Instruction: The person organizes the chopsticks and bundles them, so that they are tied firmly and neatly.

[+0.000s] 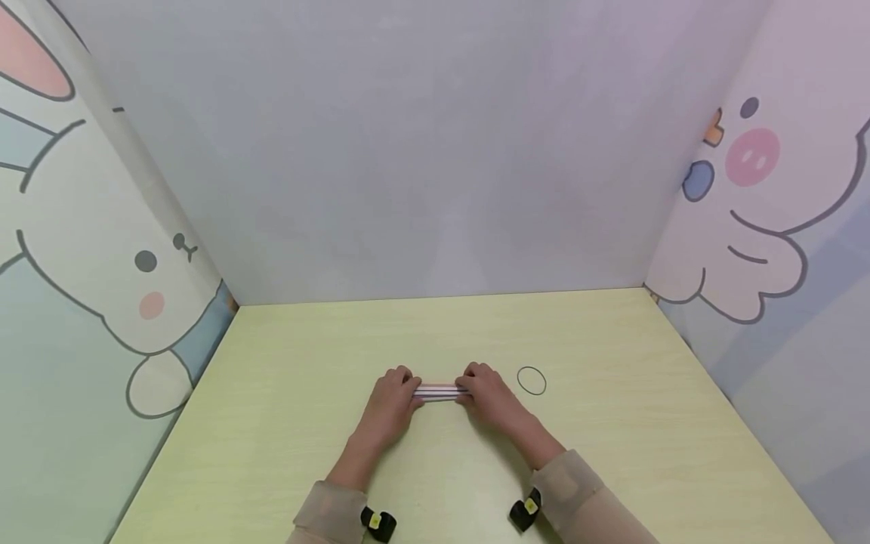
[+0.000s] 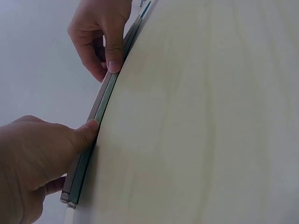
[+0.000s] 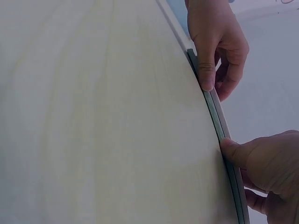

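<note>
Both the left hand [image 1: 393,399] and the right hand [image 1: 488,393] pinch a thin bundle of flat, smooth sticks [image 1: 440,391] on the pale wooden desk [image 1: 612,423].

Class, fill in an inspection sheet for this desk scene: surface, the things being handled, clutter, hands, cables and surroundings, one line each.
Surface: pale yellow-green table, wood-grain look.
Things handled: a bundle of thin straight sticks lying flat on the table, held at both ends; what kind of sticks cannot be told.
Clutter: one thin dark ring lying to the right of the hands, apart from them.
Hands: left hand pinches the left end of the bundle, right hand pinches the right end.
Cables: nothing seen; a small black device sits at each wrist.
Surroundings: plain back wall, cartoon animal panels on both sides.
</note>
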A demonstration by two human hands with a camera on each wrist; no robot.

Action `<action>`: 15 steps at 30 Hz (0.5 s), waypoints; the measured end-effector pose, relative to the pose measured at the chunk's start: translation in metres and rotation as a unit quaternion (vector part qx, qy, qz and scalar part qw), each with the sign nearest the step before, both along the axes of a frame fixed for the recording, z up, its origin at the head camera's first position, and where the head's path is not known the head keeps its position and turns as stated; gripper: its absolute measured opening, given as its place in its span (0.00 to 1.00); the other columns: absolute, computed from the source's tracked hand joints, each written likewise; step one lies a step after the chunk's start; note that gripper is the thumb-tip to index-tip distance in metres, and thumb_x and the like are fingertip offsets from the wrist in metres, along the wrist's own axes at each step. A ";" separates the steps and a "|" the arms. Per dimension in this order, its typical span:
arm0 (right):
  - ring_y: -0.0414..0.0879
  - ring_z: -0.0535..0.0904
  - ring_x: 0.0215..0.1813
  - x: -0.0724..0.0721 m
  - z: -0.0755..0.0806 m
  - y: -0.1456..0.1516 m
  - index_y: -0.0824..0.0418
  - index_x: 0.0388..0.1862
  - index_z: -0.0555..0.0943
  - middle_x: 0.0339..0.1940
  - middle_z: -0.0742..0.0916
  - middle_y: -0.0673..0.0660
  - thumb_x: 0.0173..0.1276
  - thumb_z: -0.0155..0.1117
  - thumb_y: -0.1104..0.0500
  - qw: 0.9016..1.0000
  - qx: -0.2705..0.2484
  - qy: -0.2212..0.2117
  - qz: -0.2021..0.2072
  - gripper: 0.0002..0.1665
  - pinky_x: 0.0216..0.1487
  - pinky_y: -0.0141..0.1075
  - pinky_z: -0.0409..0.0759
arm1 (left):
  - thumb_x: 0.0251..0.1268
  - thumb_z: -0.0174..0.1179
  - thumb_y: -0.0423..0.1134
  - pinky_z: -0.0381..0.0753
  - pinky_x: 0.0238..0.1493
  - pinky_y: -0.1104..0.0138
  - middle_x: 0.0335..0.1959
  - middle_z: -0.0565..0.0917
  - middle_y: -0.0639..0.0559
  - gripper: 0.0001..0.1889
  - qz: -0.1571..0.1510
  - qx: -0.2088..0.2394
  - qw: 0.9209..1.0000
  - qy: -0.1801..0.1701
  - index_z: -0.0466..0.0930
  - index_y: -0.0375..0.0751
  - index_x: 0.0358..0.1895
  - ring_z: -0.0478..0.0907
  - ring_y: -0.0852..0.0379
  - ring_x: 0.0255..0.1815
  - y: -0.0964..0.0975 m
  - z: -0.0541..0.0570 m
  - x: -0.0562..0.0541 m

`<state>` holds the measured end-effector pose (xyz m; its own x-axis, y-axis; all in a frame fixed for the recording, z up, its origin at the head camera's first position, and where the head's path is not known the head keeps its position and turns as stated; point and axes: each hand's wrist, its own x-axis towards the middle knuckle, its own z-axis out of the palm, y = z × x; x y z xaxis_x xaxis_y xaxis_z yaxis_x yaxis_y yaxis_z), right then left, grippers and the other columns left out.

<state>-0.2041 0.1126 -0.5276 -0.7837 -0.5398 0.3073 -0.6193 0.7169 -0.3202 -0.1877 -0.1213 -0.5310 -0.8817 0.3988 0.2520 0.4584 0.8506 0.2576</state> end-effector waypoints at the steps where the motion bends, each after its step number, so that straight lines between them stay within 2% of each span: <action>1: 0.47 0.74 0.37 0.000 0.000 0.000 0.60 0.40 0.87 0.36 0.80 0.52 0.61 0.76 0.61 1.000 -0.002 0.005 0.003 0.09 0.40 0.41 0.75 | 0.65 0.68 0.42 0.73 0.46 0.58 0.42 0.75 0.52 0.13 0.002 0.001 1.000 -0.002 0.83 0.40 0.49 0.70 0.53 0.41 0.000 0.000 0.000; 7: 0.47 0.77 0.38 0.001 0.001 0.000 0.59 0.39 0.88 0.37 0.83 0.52 0.60 0.76 0.60 1.000 -0.003 0.018 -0.001 0.09 0.41 0.42 0.77 | 0.65 0.68 0.41 0.74 0.47 0.59 0.41 0.75 0.54 0.12 0.011 0.016 1.000 -0.016 0.84 0.42 0.48 0.71 0.55 0.41 0.001 0.000 0.000; 12: 0.47 0.76 0.39 0.002 0.002 -0.001 0.60 0.40 0.87 0.37 0.82 0.52 0.61 0.76 0.61 1.000 -0.006 0.003 -0.002 0.09 0.41 0.41 0.77 | 0.66 0.68 0.39 0.75 0.45 0.61 0.40 0.75 0.54 0.11 0.008 0.034 0.999 -0.032 0.83 0.41 0.48 0.70 0.56 0.41 0.001 0.001 0.000; 15: 0.47 0.75 0.38 0.002 0.002 -0.002 0.60 0.41 0.87 0.36 0.81 0.52 0.61 0.75 0.62 1.000 -0.006 -0.006 -0.002 0.09 0.41 0.40 0.77 | 0.65 0.68 0.39 0.74 0.45 0.61 0.41 0.75 0.54 0.12 0.004 0.031 0.999 -0.030 0.84 0.39 0.49 0.70 0.55 0.41 0.002 0.002 0.000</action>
<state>-0.2021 0.1111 -0.5254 -0.7899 -0.5322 0.3048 -0.6120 0.7157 -0.3365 -0.1881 -0.1197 -0.5293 -0.8991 0.3767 0.2230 0.4337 0.8355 0.3374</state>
